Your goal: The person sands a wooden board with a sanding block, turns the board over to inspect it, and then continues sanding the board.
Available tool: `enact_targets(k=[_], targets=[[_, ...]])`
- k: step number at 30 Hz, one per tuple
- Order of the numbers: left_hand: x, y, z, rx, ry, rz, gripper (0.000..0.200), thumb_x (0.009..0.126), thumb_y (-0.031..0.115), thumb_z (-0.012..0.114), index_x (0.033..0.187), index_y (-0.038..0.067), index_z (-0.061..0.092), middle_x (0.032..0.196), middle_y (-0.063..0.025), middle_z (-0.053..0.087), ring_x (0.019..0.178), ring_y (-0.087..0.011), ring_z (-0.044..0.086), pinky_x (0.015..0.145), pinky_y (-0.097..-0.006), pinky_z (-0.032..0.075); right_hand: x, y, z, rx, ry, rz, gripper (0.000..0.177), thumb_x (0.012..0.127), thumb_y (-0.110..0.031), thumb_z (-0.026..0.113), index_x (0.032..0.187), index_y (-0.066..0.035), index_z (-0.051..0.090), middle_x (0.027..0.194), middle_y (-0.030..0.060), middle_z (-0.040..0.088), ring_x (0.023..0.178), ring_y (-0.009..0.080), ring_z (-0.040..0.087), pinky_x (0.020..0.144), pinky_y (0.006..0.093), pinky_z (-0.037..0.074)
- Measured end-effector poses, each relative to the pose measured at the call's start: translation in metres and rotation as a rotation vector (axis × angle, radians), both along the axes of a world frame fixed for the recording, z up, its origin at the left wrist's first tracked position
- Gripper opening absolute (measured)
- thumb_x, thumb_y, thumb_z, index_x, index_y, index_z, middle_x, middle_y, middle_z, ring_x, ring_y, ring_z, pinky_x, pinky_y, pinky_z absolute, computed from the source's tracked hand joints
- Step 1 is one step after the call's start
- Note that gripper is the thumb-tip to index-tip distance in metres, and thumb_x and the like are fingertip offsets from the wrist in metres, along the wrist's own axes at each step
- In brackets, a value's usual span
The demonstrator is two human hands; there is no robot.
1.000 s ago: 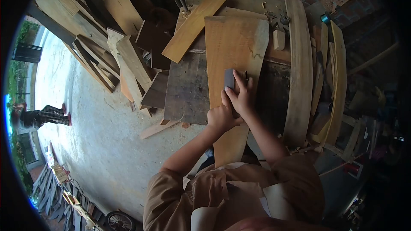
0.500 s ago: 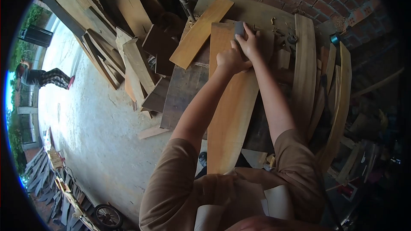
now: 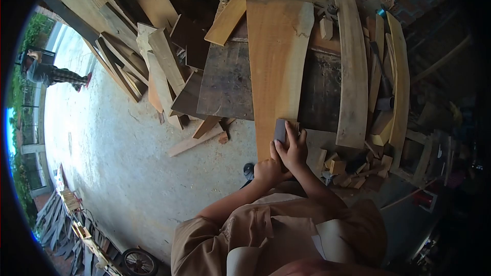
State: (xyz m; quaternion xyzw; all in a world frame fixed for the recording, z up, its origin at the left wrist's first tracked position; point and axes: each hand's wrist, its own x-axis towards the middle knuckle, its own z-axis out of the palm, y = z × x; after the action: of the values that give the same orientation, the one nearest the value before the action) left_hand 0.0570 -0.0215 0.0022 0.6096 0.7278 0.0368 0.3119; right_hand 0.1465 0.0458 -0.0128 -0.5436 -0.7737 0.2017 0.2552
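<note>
A long, wide wooden board (image 3: 276, 56) runs from the workbench (image 3: 225, 84) toward my body. Near its close end, a dark grey sanding block (image 3: 280, 130) lies against the top face. My right hand (image 3: 293, 149) is closed over the block, with a finger stretched along its top. Just behind and to the left, my left hand (image 3: 269, 171) is closed at the block's rear end, touching the right hand. The fingers partly hide the block's back half.
A shorter plank (image 3: 236, 11) lies on the bench's left, and a long curved board (image 3: 353, 71) on its right. Offcuts (image 3: 358, 173) lie beneath at the right. Stacked boards (image 3: 158, 56) stand left. Farther left, a person (image 3: 51, 74) is on the concrete floor (image 3: 128, 174).
Both hands have drawn the sanding block from the board's far end to its near end, close to my body. The view has shifted, and the board's far end is uncovered.
</note>
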Motion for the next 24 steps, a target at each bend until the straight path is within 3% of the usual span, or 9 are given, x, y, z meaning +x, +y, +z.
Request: enact_targets(k=[3,6,7,9,11,15,17,20,24], targets=[[-0.004,0.026,0.005,-0.011,0.018,-0.001,0.119,0.057,0.069,0.06,0.13,-0.015,0.016,0.089,-0.0202,0.062,0.057,-0.0207,0.063,0.046,-0.0342,0.05,-0.009,0.033,0.006,-0.049,-0.03,0.04,0.069,0.069,-0.028,0.067,0.131,-0.022,0.038,0.109,0.0209,0.041,0.091,0.0368,0.053,0.071,0.0423,0.048],[-0.018,0.081,0.004,0.143,0.097,-0.034,0.119,0.056,0.066,0.062,0.129,-0.016,0.017,0.078,-0.0173,0.062,0.054,-0.0206,0.062,0.046,-0.0334,0.05,-0.022,0.087,0.007,-0.044,0.007,0.013,0.066,0.07,-0.03,0.067,0.13,-0.022,0.039,0.106,0.0206,0.042,0.087,0.0367,0.054,0.069,0.042,0.048],[-0.025,0.109,0.006,0.195,0.125,-0.045,0.119,0.056,0.066,0.063,0.129,-0.016,0.017,0.074,-0.0164,0.063,0.053,-0.0207,0.062,0.045,-0.0332,0.05,-0.028,0.114,0.008,-0.075,0.046,0.012,0.066,0.071,-0.03,0.067,0.131,-0.024,0.039,0.105,0.0209,0.042,0.086,0.0371,0.054,0.071,0.0418,0.048],[-0.04,0.178,0.018,0.013,0.119,-0.052,0.12,0.055,0.066,0.063,0.128,-0.016,0.016,0.07,-0.0156,0.062,0.054,-0.022,0.063,0.045,-0.0334,0.049,-0.041,0.178,0.007,-0.038,0.084,-0.009,0.066,0.071,-0.032,0.066,0.131,-0.027,0.039,0.105,0.0211,0.042,0.086,0.0378,0.054,0.072,0.0425,0.047],[-0.056,0.253,0.023,0.037,0.1,-0.03,0.119,0.056,0.068,0.061,0.128,-0.015,0.017,0.069,-0.0148,0.062,0.058,-0.024,0.064,0.048,-0.0351,0.05,-0.061,0.253,0.014,-0.099,0.086,-0.058,0.062,0.073,-0.03,0.066,0.129,-0.024,0.042,0.107,0.0228,0.043,0.095,0.0393,0.051,0.079,0.0424,0.045],[-0.088,0.407,0.023,0.162,0.159,0.021,0.11,0.059,0.07,0.057,0.125,-0.011,0.024,0.075,-0.0145,0.064,0.068,-0.0277,0.065,0.057,-0.0384,0.051,-0.096,0.416,0.018,-0.052,-0.078,-0.053,0.062,0.075,-0.041,0.061,0.131,-0.031,0.038,0.11,0.0248,0.043,0.093,0.0403,0.053,0.081,0.0438,0.044],[-0.095,0.456,0.02,0.295,0.193,0.065,0.105,0.06,0.07,0.056,0.122,-0.01,0.027,0.081,-0.0154,0.064,0.073,-0.0275,0.065,0.059,-0.0378,0.051,-0.109,0.472,0.023,-0.14,-0.083,-0.002,0.064,0.075,-0.048,0.057,0.132,-0.031,0.035,0.117,0.0246,0.042,0.1,0.0383,0.052,0.085,0.0423,0.044],[-0.091,0.463,0.024,0.208,0.173,0.162,0.104,0.061,0.069,0.056,0.122,-0.01,0.028,0.086,-0.0163,0.064,0.076,-0.0262,0.065,0.061,-0.037,0.051,-0.111,0.481,0.028,-0.127,-0.13,0.043,0.065,0.076,-0.05,0.055,0.134,-0.031,0.032,0.116,0.0257,0.042,0.1,0.038,0.052,0.084,0.0424,0.044],[-0.082,0.375,0.035,0.116,0.154,0.05,0.109,0.06,0.067,0.057,0.128,-0.01,0.022,0.083,-0.0162,0.064,0.073,-0.0263,0.065,0.059,-0.0367,0.051,-0.093,0.389,0.016,-0.008,-0.211,-0.034,0.068,0.076,-0.046,0.057,0.135,-0.028,0.03,0.116,0.0278,0.04,0.096,0.0399,0.052,0.082,0.0425,0.045]])
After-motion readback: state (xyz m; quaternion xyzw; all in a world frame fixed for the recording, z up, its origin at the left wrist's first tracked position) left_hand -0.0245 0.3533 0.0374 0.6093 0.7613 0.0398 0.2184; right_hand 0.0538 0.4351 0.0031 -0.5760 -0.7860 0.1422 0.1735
